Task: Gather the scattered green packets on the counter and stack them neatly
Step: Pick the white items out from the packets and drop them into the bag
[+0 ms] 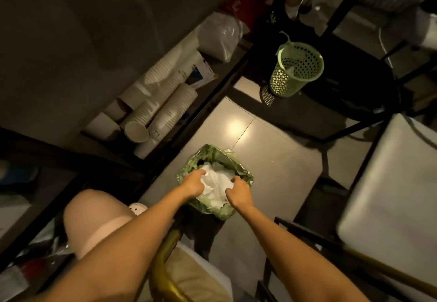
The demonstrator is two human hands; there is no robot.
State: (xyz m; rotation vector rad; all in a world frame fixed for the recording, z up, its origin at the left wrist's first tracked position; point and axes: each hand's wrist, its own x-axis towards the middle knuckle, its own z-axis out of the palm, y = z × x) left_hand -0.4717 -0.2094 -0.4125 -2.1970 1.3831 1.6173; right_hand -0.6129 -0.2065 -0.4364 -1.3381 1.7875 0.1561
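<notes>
I have both hands down in a small bin lined with a translucent green plastic bag (210,154), which stands on the pale tiled floor (272,159) just ahead of me. The left hand (194,184) has its fingers curled into the left side of a crumpled white paper wad (218,183) lying in the bin. The right hand (238,193) pinches the wad's right edge, thumb and fingers bent round it. The wad sits between the two hands and slightly beyond them, about equally near to each, bunched up with no clear long axis.

I can't make out any green packets, nor a bench carrying them. I judge they lie outside this view, so the hands would have to come up and away from the bin first.

There are marks on the stacked white paper cups (163,110) on the left shelf, but they are too small to read.
</notes>
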